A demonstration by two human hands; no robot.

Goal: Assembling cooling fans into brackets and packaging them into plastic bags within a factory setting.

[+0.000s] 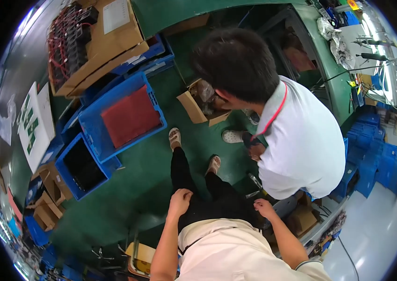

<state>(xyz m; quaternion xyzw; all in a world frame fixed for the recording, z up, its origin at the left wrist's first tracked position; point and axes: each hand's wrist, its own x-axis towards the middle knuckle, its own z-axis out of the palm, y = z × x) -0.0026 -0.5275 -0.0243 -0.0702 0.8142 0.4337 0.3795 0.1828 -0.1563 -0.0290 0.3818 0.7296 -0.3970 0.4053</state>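
My left hand rests on the thigh of my black trousers, its fingers curled and nothing showing in them. On the other side, my right hand hangs beside my hip with loosely curled fingers; no object shows in it. Close in front of it, a co-worker in a white shirt bends forward over an open cardboard box on the floor. Clear plastic bags lie in that box. The co-worker's head and shoulder hide part of it.
Left of my legs stand a blue crate with a reddish sheet and a smaller blue bin. A large carton with wired black parts sits beyond. A stool is behind my left arm; blue crates are stacked at right.
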